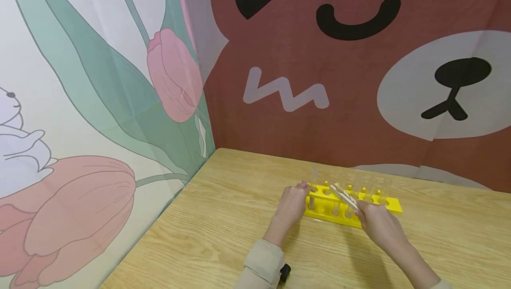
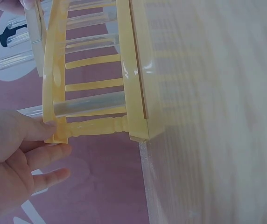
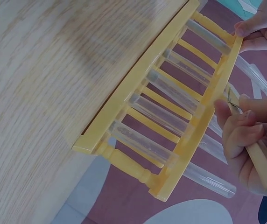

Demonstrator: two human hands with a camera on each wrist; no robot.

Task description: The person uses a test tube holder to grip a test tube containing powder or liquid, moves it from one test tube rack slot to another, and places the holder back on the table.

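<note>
A yellow test tube rack (image 1: 393, 204) stands on the table with several clear test tubes (image 3: 210, 181) upright in it. My left hand (image 1: 290, 204) pinches the left end of its top bar between thumb and fingers. Beside that hand, the end tube (image 2: 91, 103) looks greyer than the others. My right hand (image 1: 381, 226) grips a wooden test tube clamp (image 1: 345, 196), which has a metal spring. The clamp's far end reaches over the rack's top, close to the tubes. Whether its jaws hold a tube, I cannot tell.
Under the rack lies a wood-grain table (image 1: 207, 227). Behind it hangs a brown cloth (image 1: 279, 53) with a cartoon face, and a flower-printed cloth (image 1: 100, 116) covers the left side. A small black object (image 1: 285, 272) sits by the left sleeve.
</note>
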